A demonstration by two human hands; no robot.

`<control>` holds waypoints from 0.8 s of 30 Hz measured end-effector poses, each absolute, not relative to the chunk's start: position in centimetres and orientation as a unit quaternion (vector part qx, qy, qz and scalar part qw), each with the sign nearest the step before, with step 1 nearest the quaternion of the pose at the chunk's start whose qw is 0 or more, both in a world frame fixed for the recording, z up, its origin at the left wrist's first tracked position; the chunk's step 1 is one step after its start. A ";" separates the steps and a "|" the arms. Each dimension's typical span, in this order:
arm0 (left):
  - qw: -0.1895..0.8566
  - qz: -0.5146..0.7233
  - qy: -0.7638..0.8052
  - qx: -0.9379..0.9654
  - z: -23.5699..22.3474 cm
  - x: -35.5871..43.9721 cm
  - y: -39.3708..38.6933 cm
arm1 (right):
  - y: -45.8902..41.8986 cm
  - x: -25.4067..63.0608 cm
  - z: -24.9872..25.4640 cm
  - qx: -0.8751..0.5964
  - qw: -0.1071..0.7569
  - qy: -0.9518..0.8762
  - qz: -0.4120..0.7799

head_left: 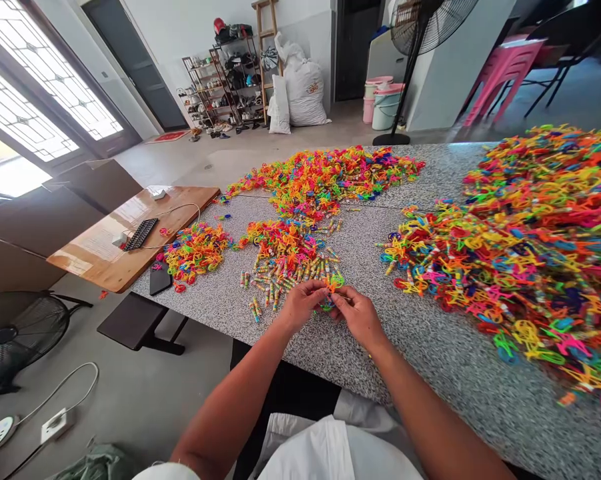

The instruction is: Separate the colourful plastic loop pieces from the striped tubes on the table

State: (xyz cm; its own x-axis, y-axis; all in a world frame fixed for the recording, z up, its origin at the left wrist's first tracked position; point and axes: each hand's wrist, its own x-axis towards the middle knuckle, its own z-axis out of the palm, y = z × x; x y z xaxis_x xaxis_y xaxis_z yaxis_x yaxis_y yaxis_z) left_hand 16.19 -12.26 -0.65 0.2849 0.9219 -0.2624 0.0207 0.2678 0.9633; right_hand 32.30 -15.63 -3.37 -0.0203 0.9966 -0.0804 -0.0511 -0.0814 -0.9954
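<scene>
Near the front edge of the speckled stone table (350,353), my left hand (304,304) and my right hand (357,312) meet, fingers pinched around a small bundle of bright plastic pieces (334,285). Orange, yellow and green show between the fingertips; the pieces' exact kind is too small to tell. Just beyond my left hand lie many short, patterned tubes (270,287) in loose rows. Behind them rises a small heap of coloured plastic pieces (285,243). My fingers partly cover what they hold.
A large multicoloured pile (545,247) covers the table's right side. Another pile (325,173) lies at the back, a smaller one (197,253) at left. A black phone (160,279) sits near the left edge, beside a wooden board (105,257) with a keyboard (141,235).
</scene>
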 end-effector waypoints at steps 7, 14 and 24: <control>0.713 0.365 0.465 0.377 -0.4 15.5 -12.0 | -15.8 32.8 -3.4 -0.468 0.563 -0.344 0.589; 0.751 0.320 0.433 0.381 -0.4 15.8 -12.5 | -16.0 32.4 -3.4 -0.436 0.552 -0.310 0.639; 0.774 0.261 0.453 0.358 0.4 15.5 -11.9 | -16.1 32.9 -4.3 -0.442 0.538 -0.415 0.586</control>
